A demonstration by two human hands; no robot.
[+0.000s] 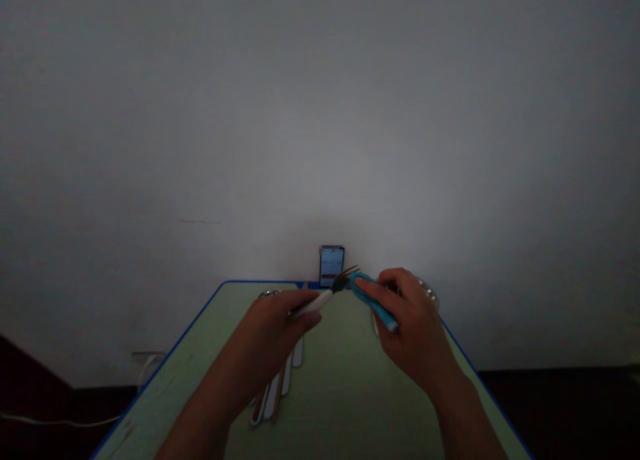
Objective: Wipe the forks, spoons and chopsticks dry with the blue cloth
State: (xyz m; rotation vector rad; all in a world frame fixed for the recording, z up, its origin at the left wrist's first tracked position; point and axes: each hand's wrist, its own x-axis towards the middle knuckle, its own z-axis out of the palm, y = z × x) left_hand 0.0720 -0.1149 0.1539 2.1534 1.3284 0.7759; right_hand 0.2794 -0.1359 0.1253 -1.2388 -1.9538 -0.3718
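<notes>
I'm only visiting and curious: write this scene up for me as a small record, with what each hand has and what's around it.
Left hand: holds a white-handled fork by its handle
Right hand: grips a blue cloth, its end beside the fork's head
Beneath left hand: white-handled cutlery lying side by side
Surface: green table with a blue edge
Rest: phone upright at the far edge, screen lit; metal dish partly behind right hand; white wall

Phone point(332, 265) text too small, blue cloth point(369, 297) partly hidden
</notes>
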